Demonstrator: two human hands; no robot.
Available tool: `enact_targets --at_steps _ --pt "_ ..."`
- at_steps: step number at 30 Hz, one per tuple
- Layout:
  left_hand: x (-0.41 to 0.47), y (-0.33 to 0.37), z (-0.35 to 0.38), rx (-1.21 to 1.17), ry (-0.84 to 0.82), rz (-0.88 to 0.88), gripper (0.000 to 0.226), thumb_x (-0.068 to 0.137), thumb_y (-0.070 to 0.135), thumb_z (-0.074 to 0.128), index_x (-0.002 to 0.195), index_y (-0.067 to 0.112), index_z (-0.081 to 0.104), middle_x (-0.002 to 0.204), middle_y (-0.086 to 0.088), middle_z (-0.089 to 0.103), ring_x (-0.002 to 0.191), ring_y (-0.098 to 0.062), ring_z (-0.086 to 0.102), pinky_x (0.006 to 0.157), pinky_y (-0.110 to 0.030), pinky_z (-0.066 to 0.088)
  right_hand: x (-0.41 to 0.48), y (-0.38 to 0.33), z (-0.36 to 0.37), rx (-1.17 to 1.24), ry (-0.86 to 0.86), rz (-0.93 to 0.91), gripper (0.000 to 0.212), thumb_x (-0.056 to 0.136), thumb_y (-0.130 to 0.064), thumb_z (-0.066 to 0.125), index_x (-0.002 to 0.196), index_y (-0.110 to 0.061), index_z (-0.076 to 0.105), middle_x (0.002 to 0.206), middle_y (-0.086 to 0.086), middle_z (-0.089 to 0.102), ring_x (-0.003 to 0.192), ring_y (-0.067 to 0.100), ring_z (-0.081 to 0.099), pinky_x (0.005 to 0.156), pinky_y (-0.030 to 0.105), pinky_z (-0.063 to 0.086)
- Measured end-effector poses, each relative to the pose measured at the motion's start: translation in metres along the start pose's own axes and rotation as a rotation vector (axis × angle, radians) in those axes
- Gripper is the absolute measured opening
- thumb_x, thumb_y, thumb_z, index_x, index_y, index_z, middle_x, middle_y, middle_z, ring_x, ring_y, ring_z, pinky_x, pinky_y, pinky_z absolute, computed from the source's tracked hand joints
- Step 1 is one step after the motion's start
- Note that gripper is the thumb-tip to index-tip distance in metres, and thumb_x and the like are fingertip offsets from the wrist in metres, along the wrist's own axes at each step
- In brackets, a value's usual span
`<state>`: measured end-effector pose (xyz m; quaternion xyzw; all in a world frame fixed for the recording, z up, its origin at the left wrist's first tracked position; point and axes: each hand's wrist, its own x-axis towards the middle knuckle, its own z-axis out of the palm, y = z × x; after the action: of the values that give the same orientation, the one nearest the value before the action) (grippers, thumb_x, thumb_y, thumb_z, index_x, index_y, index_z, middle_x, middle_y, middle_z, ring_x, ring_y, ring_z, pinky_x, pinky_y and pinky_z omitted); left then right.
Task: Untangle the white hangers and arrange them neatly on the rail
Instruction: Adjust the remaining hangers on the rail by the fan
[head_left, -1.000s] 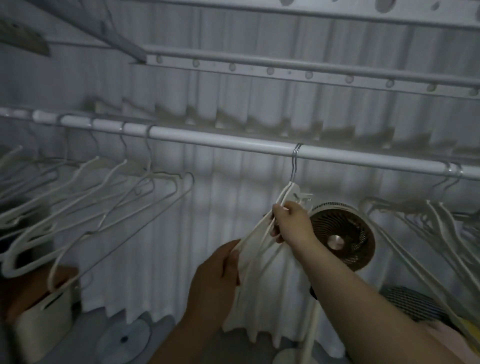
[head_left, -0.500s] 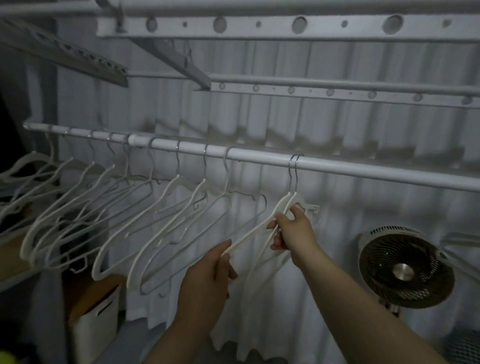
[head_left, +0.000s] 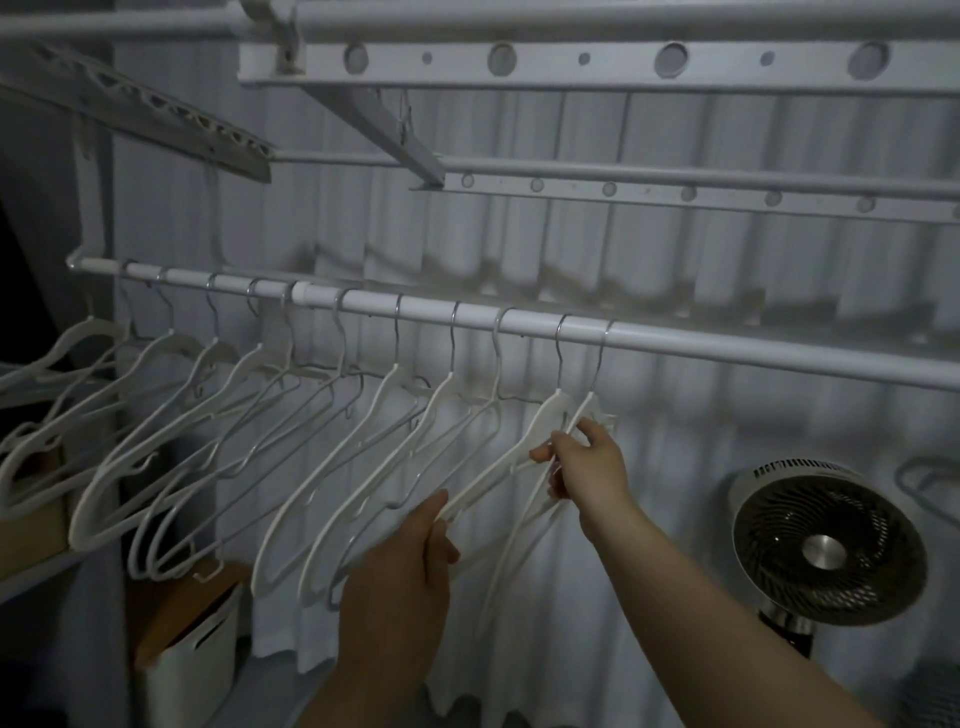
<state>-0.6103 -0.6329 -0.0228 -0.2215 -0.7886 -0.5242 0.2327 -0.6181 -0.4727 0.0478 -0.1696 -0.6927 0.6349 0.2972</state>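
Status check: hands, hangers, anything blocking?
Left hand grips a lower arm of the end pair of hangers; right hand pinches them near the necks. Both hooks on the rail, bodies overlapping. No obstruction seen; fan off right.

- I wear the only camera on my head, so it sees from my eye height and close in front of me.
- It faces forward, square onto the pleated curtain (head_left: 675, 441), with the rail (head_left: 675, 345) crossing mid-frame and sloping down to the right.
- It sits within arm's reach of the rail: my forearms rise from the bottom edge, my left hand (head_left: 400, 571) and right hand (head_left: 592, 467) just below centre on the white hangers (head_left: 548, 415).
- The wide lens also takes in the perforated bar (head_left: 571, 60) overhead, the fan (head_left: 826, 551) at right and a box (head_left: 192, 649) low on the left.
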Motion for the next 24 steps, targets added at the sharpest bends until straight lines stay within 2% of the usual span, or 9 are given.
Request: enact_targets --at_steps 4,7,10,13,14,17,19,21,24 --pt "-0.001 -0.001 0.002 0.024 -0.004 0.029 0.037 0.097 0.021 0.032 0.131 0.024 0.044 0.07 0.028 0.044 0.062 0.01 0.045 0.061 -0.003 0.037 0.0 0.002 -0.008 -0.016 0.051 -0.015 0.041 0.093 -0.008 0.043 0.134 -0.005 0.043 0.056 0.002 0.055 0.05 0.012 0.043 0.049 0.022 0.036" --pt "-0.003 0.0 0.005 0.0 0.017 0.065 0.044 0.092 0.032 0.026 0.128 0.023 0.049 0.069 0.028 0.046 0.064 0.01 0.053 0.063 -0.001 0.039 -0.005 0.002 -0.012 -0.027 0.042 -0.044 0.037 0.095 -0.011 0.041 0.132 -0.007 0.044 0.059 0.004 0.047 0.05 0.012 0.04 0.043 0.02 0.035" --pt "-0.005 0.001 0.008 0.0 0.015 0.062 0.041 0.092 0.03 0.03 0.128 0.023 0.049 0.069 0.029 0.047 0.06 0.007 0.051 0.058 -0.004 0.038 -0.008 0.002 -0.015 -0.059 0.044 -0.079 0.036 0.095 -0.012 0.04 0.131 -0.009 0.047 0.058 0.003 0.045 0.05 0.011 0.04 0.032 0.012 0.031" --pt "-0.008 0.001 0.009 -0.001 0.018 0.092 0.05 0.086 0.04 0.03 0.127 0.02 0.051 0.068 0.031 0.045 0.064 0.016 0.054 0.061 0.002 0.038 -0.011 0.001 -0.019 -0.072 0.037 -0.084 0.039 0.096 -0.013 0.04 0.135 -0.012 0.042 0.059 0.003 0.044 0.05 0.01 0.041 0.029 0.01 0.029" --pt "-0.01 0.0 0.009 0.021 0.009 0.099 0.047 0.089 0.041 0.032 0.128 0.021 0.049 0.068 0.031 0.045 0.061 0.011 0.055 0.059 0.0 0.038 -0.012 0.0 -0.021 -0.074 0.035 -0.085 0.04 0.096 -0.014 0.04 0.136 -0.012 0.04 0.059 0.004 0.044 0.051 0.01 0.041 0.03 0.011 0.029" --pt "-0.01 0.001 0.009 0.019 0.046 0.081 0.038 0.094 0.02 0.038 0.132 0.025 0.044 0.082 0.015 0.062 0.065 -0.004 0.057 0.063 -0.008 0.04 -0.015 -0.001 -0.026 -0.089 0.036 -0.097 0.043 0.097 -0.014 0.039 0.14 -0.014 0.034 0.062 0.003 0.045 0.052 0.01 0.042 0.036 0.015 0.033" --pt "-0.011 0.005 0.01 0.042 0.042 0.077 0.037 0.096 0.025 0.035 0.13 0.024 0.046 0.093 0.002 0.069 0.071 -0.013 0.061 0.068 -0.019 0.045 -0.016 -0.002 -0.03 -0.095 0.05 -0.101 0.045 0.097 -0.014 0.039 0.141 -0.016 0.031 0.062 0.003 0.046 0.052 0.01 0.042 0.042 0.02 0.033" --pt "-0.013 0.005 0.012 0.076 0.043 0.13 0.04 0.091 0.032 0.037 0.124 0.019 0.055 0.086 -0.002 0.072 0.06 -0.009 0.056 0.061 -0.017 0.042 -0.016 -0.002 -0.035 -0.097 0.062 -0.108 0.045 0.097 -0.014 0.039 0.141 -0.018 0.031 0.061 0.004 0.046 0.052 0.011 0.042 0.044 0.023 0.033" --pt "-0.013 0.008 0.012 0.028 0.075 0.121 0.037 0.085 0.025 0.045 0.114 0.01 0.064 0.069 -0.003 0.071 0.082 -0.004 0.052 0.056 -0.009 0.04 -0.017 -0.002 -0.04 -0.104 0.071 -0.122 0.045 0.096 -0.012 0.041 0.14 -0.018 0.034 0.059 0.005 0.045 0.052 0.012 0.041 0.044 0.023 0.035"
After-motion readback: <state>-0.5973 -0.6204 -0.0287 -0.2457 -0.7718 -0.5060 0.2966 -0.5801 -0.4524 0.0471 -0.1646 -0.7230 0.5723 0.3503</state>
